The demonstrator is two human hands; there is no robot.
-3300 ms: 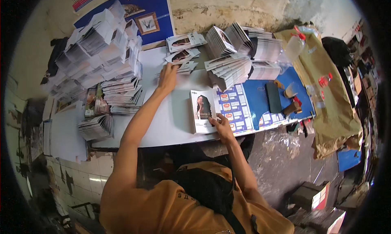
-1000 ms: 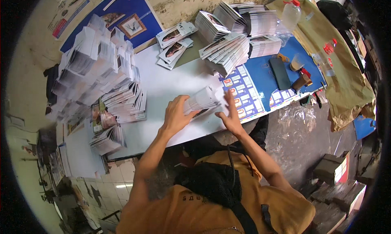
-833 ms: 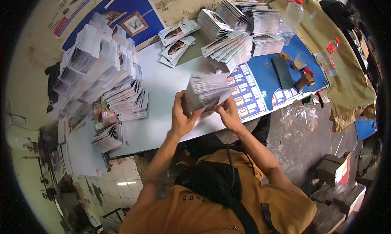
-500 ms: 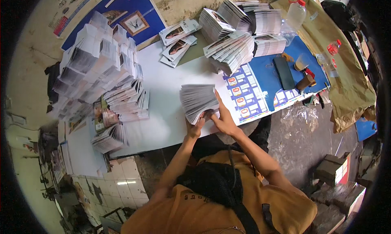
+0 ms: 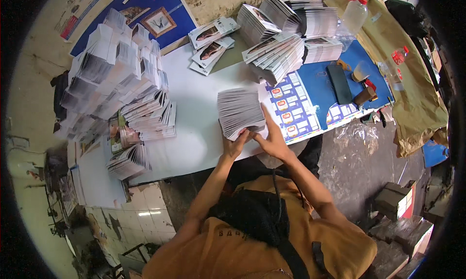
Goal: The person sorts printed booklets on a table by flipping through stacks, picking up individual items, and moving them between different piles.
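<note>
A thick stack of booklets [image 5: 240,109] stands over the near part of the white tabletop, its many page edges fanned toward the far side. My left hand [image 5: 235,147] is closed on the stack's near left corner, thumb toward the middle. Along the right side and near corner, my right hand [image 5: 273,139] grips the same stack, its fingers stretched up the side. Both thumbs almost meet at the near edge. Part of the left fingers is hidden under the booklets.
Tall piles of booklets [image 5: 104,70] rise at the left, with a smaller bundle [image 5: 130,162] by the near edge. More booklet stacks [image 5: 318,21] stand at the far right. A dark phone-like slab [image 5: 339,84], a plastic cup [image 5: 360,72] and a clear red-capped bottle [image 5: 355,14] sit at the right.
The stack in my hands has turned more upright and shifted slightly to the right and away from me. Both hands have kept their hold on it.
</note>
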